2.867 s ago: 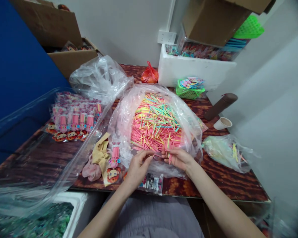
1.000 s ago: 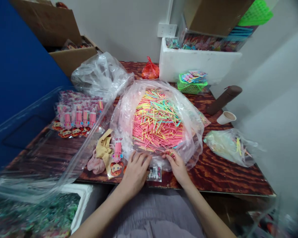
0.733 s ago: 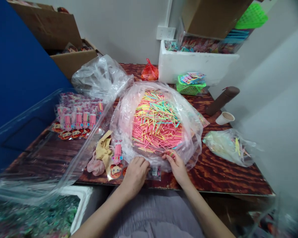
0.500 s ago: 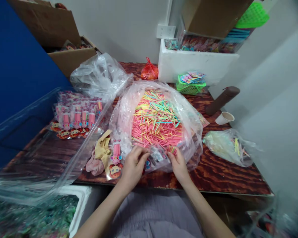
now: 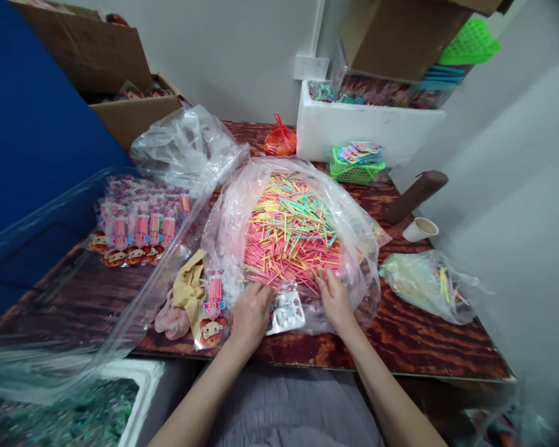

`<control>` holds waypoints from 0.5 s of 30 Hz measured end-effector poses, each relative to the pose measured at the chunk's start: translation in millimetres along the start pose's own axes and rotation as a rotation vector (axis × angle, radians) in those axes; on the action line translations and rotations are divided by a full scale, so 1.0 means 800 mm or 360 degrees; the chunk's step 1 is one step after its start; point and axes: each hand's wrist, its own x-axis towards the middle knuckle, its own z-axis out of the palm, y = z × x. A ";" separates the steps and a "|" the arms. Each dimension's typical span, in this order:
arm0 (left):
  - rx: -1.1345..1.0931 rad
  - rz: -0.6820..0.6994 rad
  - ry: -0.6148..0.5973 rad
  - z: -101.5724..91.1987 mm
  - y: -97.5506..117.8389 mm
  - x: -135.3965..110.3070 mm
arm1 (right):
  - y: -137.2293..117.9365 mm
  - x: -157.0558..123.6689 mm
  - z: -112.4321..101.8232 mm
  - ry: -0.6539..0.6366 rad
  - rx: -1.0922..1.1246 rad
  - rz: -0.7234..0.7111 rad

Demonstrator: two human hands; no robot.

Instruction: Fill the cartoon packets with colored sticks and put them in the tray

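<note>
A large clear bag (image 5: 223,217) lies spread on the table, heaped with thin coloured sticks (image 5: 289,242) in pink, yellow and green. My left hand (image 5: 251,313) is closed on the left side of a small printed plastic packet (image 5: 286,312), which lies low at the bag's front edge. At the front right of the heap, my right hand (image 5: 336,303) pinches a few sticks between thumb and fingers; how many is hidden. Left of my left hand lies a filled packet (image 5: 213,310) with pink sticks and a cartoon face.
Filled packets (image 5: 142,217) lie in rows at left, near crumpled clear plastic (image 5: 190,143). A yellow cloth (image 5: 189,288) sits by the front edge. At right are a paper cup (image 5: 419,230), a brown bottle (image 5: 414,195) and a tied plastic bag (image 5: 423,285). A green basket (image 5: 358,172) stands behind.
The packet in my left hand has turned flatter, showing its pale side. The bunch of sticks seen earlier in my right fingers no longer shows; that hand is at the heap's edge. The view has shifted slightly.
</note>
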 end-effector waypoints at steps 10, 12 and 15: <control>-0.0750 -0.0108 0.0348 -0.039 0.012 0.002 | -0.004 -0.011 -0.008 0.0115 0.0035 -0.0031; -0.0832 -0.0147 0.0390 -0.046 0.012 0.000 | -0.007 -0.012 -0.010 0.0107 0.0166 -0.0002; -0.0924 -0.0211 0.0392 -0.053 0.010 -0.006 | -0.013 -0.018 -0.010 0.0085 0.0389 0.0032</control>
